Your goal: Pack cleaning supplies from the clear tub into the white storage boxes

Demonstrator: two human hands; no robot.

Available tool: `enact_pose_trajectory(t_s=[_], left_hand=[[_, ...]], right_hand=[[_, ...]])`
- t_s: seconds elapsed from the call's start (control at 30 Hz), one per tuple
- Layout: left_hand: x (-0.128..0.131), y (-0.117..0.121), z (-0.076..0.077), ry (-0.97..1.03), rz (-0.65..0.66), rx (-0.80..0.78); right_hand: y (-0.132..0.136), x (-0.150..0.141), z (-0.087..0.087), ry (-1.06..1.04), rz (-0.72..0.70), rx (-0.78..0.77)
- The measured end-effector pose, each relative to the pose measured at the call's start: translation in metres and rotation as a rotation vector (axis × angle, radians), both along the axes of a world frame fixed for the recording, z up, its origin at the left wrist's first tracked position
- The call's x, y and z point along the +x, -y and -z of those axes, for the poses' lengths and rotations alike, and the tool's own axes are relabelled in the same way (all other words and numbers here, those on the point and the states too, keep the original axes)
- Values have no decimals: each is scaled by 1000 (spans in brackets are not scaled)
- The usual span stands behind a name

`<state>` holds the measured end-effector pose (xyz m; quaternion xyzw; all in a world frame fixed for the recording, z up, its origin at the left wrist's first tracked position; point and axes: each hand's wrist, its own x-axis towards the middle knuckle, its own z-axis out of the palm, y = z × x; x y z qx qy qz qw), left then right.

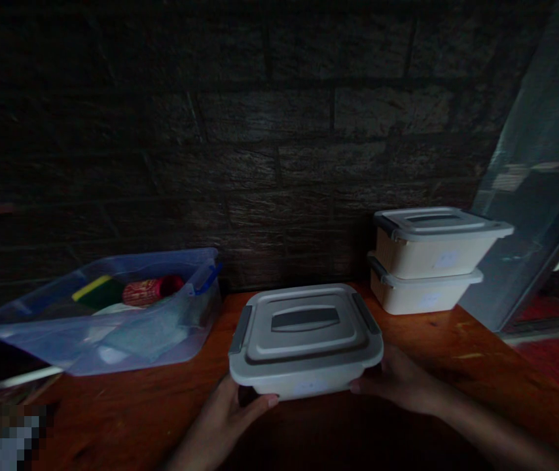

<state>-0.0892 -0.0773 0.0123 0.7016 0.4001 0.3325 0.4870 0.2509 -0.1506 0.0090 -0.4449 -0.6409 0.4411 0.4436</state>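
In front of me is a lidded plastic storage box (304, 347), pale with a grey lid and dark grey side latches, its lid closed. My left hand (233, 412) grips its near left corner, the thumb lying along the front wall. At the near right corner my right hand (395, 383) holds it too, thumb on the front and the other fingers hidden behind the side. Whether the box touches the table or is slightly lifted, I cannot tell.
Two similar lidded boxes (439, 255) are stacked at the back right of the wooden table (480, 373). On the left stands a clear bluish bin (162, 356) with a sponge (100, 291), a red patterned cylinder (146, 292) and cloth. A dark block wall (260, 163) rises behind.
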Motion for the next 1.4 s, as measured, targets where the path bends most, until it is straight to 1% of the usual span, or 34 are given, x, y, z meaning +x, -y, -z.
enact_pose_trajectory(t_s=[0.13,0.23,0.33,0.43,0.53,0.67,0.73,0.83,0.93,1.0,1.07,1.13,1.27,1.4], left_hand=[[3,8,-3,-35,18,25],[9,17,-4,-37,28,19],[20,22,2,-22,61,11],[35,26,11,-54,117,9],[55,34,14,-84,172,17],[89,50,10,-92,183,0],[106,58,9,-97,197,0],[130,65,11,-88,228,27],[154,70,14,-79,294,71],[168,74,14,-89,333,91],[183,79,11,-86,357,84],[196,84,6,-56,377,45],[219,89,-4,-16,385,-22],[237,87,-8,-49,376,-26]], right_hand=[[8,3,-5,-10,-7,2],[19,12,-8,-10,-8,-13],[33,26,-7,-2,21,-49],[50,47,-5,39,87,-68],[68,70,-8,96,144,-80],[91,99,-16,129,212,-100],[102,115,-17,146,232,-106],[117,144,-13,180,241,-129],[130,176,-4,193,263,-132],[136,196,3,187,250,-128],[142,214,7,185,234,-140],[146,230,8,200,242,-145],[154,251,2,250,276,-137],[159,266,-3,287,307,-144]])
